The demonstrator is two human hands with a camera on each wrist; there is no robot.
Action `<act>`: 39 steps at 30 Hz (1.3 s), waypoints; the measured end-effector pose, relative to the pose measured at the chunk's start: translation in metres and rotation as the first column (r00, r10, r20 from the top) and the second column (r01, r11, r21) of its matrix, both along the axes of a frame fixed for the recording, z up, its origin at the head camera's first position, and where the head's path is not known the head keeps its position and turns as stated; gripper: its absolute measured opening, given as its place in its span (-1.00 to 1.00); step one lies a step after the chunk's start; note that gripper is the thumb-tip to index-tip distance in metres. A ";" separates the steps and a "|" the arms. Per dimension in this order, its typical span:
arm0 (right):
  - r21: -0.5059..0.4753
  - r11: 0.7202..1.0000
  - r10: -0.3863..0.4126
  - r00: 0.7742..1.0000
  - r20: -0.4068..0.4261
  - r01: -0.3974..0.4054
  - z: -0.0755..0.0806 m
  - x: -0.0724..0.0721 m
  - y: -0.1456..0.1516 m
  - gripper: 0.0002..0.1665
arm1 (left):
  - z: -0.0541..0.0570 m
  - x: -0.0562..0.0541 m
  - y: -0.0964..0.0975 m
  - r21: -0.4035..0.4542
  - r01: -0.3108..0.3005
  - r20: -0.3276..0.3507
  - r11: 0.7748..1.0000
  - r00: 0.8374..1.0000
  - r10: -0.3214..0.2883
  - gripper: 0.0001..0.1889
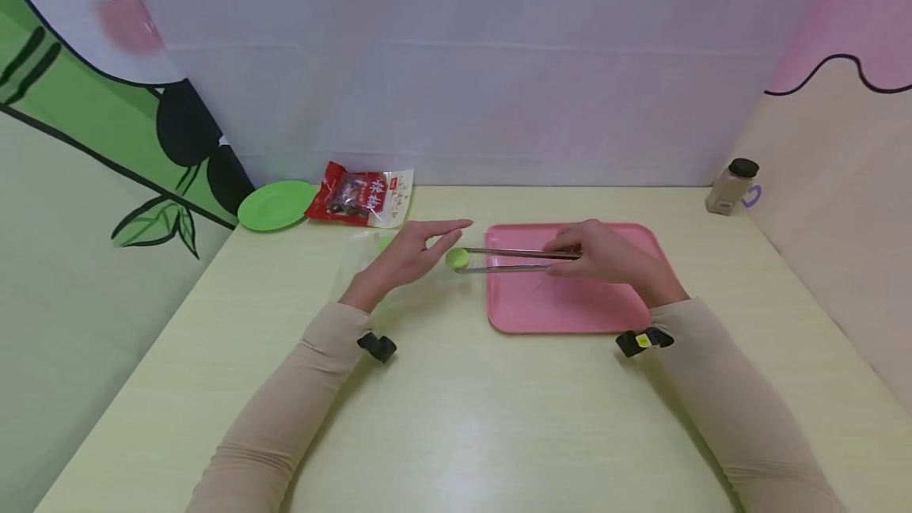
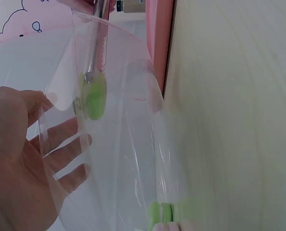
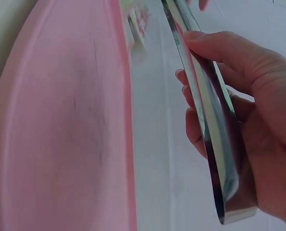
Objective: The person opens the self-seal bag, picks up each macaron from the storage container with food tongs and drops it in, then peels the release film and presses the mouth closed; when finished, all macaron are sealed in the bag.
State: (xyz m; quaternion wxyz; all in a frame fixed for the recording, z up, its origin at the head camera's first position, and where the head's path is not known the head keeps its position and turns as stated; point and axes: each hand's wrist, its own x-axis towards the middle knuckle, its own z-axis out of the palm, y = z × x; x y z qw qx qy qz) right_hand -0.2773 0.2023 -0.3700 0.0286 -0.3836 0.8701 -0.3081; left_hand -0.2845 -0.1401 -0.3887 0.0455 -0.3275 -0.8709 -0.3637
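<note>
My right hand (image 1: 606,258) grips metal tongs (image 1: 523,252) over the pink tray (image 1: 570,307), thumb along one arm and fingers on the other side. A light green macaron (image 1: 457,259) sits between the tongs' tips, left of the tray. My left hand (image 1: 409,256) holds a clear plastic bag (image 2: 123,130); some of its fingers show through the film in the left wrist view. The macaron at the tongs' tips shows through this film too. Low in the bag lie a green macaron (image 2: 155,214) and a pink macaron (image 2: 167,226).
A green plate (image 1: 274,206) and a red and white snack packet (image 1: 363,196) lie at the back left. At the back right stands a jar with a black lid (image 1: 732,187), a purple loop beside it. A pale wall rises behind the table (image 1: 456,410).
</note>
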 end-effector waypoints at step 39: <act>0.113 0.979 0.159 0.983 0.094 -0.169 -0.021 -0.032 -0.107 -0.75 | -0.003 -0.004 -0.002 0.002 0.007 0.032 1.000 0.999 -0.007 -0.59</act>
